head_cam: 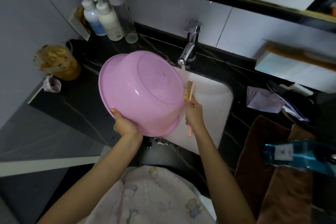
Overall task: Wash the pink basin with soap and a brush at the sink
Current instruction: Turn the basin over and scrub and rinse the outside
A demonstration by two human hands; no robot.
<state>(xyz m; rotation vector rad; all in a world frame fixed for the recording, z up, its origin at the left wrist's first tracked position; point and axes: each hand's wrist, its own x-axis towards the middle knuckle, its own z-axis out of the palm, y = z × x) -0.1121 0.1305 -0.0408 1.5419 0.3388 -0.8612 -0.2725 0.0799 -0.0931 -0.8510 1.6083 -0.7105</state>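
Note:
The pink basin [140, 92] is held tilted over the white sink [214, 100], its underside turned up toward me. My left hand [123, 123] grips its near rim from below. My right hand [193, 112] holds a pink-handled brush [189, 92], whose yellowish bristles press against the basin's right side. Water runs from the chrome tap [189, 49] into the sink just behind the brush.
Pump bottles [103, 14] and a clear bottle stand at the back left of the black counter [76, 100]. A plastic cup with brown drink [58, 62] sits left. A tissue box [294, 63], crumpled wrappers, brown towels [272, 160] and a blue bottle [298, 154] lie right.

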